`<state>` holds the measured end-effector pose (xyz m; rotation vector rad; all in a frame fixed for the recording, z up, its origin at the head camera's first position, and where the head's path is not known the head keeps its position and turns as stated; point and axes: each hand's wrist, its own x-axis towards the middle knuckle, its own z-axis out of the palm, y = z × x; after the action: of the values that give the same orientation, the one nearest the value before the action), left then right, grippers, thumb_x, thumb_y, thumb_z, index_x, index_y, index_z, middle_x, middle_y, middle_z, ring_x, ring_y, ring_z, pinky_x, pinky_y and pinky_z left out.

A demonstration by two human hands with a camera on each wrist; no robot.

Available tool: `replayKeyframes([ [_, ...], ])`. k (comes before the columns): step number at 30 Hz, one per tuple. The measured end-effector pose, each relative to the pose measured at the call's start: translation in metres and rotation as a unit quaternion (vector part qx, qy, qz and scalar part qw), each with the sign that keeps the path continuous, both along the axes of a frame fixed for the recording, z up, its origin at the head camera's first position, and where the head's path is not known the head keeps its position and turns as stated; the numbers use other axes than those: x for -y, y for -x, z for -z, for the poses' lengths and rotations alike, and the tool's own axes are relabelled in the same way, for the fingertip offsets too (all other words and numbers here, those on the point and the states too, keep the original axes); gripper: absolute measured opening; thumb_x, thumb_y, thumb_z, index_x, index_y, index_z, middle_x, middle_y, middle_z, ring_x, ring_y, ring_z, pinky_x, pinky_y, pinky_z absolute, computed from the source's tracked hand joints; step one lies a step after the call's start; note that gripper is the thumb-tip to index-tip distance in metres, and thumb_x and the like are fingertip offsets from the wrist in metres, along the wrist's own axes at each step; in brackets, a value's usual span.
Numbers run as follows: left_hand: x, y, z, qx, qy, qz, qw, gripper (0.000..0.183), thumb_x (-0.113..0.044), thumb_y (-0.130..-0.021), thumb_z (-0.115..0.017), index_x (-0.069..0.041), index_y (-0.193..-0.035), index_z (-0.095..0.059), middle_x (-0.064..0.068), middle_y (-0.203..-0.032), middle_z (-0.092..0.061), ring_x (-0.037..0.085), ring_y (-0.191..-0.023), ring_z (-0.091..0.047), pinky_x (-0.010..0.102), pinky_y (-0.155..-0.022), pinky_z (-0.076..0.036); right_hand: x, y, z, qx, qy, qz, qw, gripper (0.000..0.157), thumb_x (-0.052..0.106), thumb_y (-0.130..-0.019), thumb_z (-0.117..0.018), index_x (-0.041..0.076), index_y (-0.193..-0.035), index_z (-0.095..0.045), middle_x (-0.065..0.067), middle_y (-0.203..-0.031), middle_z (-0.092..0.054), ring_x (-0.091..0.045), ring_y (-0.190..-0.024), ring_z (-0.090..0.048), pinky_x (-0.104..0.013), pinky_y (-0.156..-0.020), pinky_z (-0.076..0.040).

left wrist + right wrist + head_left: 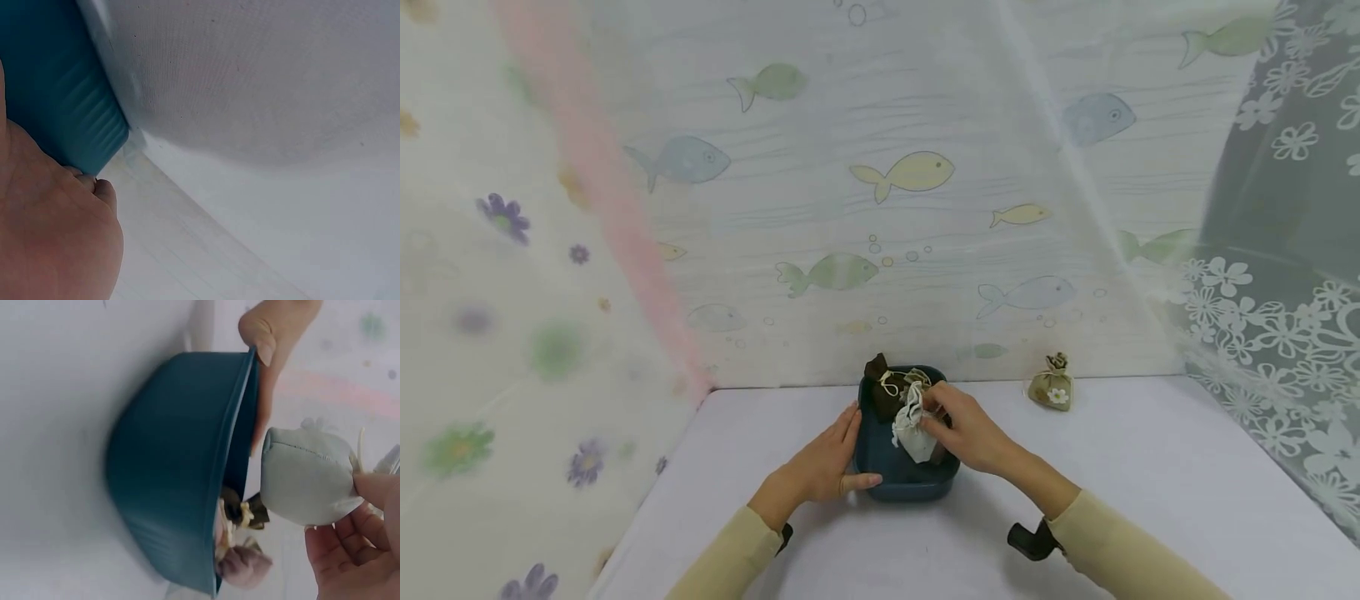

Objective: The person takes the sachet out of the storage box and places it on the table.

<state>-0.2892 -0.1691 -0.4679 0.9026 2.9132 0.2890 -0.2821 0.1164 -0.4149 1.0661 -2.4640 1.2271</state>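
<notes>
My right hand (964, 427) pinches a small white drawstring pouch (309, 469) by its gathered neck. The pouch hangs upright over the mouth of a dark blue plastic bin (904, 492), just above its rim in the right wrist view. My left hand (822, 460) rests along the bin's left outer wall with straight fingers, its thumb at the front rim. Inside the bin, toward the back, sits a dark brown pouch (887, 396) with a pale drawstring. A greyish-pink pouch (244, 565) shows at the rim. The held pouch partly hides the contents.
On the white-covered table (737, 425) a tan drawstring pouch (1051, 390) with a white flower stands at the back right. A fish-print curtain (880, 233) hangs behind, with a flower-print sheet (550, 333) at left and a lace curtain (1277, 350) at right.
</notes>
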Motion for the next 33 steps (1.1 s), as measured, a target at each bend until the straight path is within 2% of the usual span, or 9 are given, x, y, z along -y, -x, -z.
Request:
replayKeyframes([
  [10, 0.002, 0.001, -0.001, 0.000, 0.004, 0.003, 1.0000, 0.114, -0.075, -0.093, -0.052, 0.008, -0.161, -0.011, 0.023, -0.170, -0.004, 0.035, -0.157, -0.013, 0.048, -0.122, -0.026, -0.029, 0.000, -0.007, 0.020, -0.003, 0.039, 0.999, 0.012, 0.004, -0.099, -0.067, 0.009, -0.107, -0.060, 0.000, -0.103, -0.060, -0.018, -0.100, -0.061, -0.048, -0.091, -0.055],
  [25, 0.002, 0.002, 0.001, -0.003, 0.011, 0.007, 0.9999, 0.116, -0.077, -0.093, -0.049, 0.009, -0.160, -0.011, 0.023, -0.170, -0.004, 0.036, -0.157, -0.012, 0.049, -0.122, -0.026, -0.064, 0.002, 0.002, 0.002, 0.004, 0.072, 0.997, 0.012, 0.001, -0.098, -0.066, 0.010, -0.104, -0.061, 0.001, -0.102, -0.061, -0.019, -0.099, -0.062, -0.035, -0.087, -0.056],
  [33, 0.001, 0.002, -0.002, 0.000, 0.016, 0.005, 0.9999, 0.114, -0.076, -0.093, -0.050, 0.008, -0.160, -0.011, 0.023, -0.170, -0.003, 0.035, -0.157, -0.011, 0.049, -0.123, -0.026, -0.079, 0.007, 0.005, -0.022, -0.001, 0.083, 0.996, 0.011, -0.002, -0.097, -0.066, 0.006, -0.102, -0.062, -0.003, -0.101, -0.063, -0.022, -0.097, -0.063, -0.037, -0.084, -0.057],
])
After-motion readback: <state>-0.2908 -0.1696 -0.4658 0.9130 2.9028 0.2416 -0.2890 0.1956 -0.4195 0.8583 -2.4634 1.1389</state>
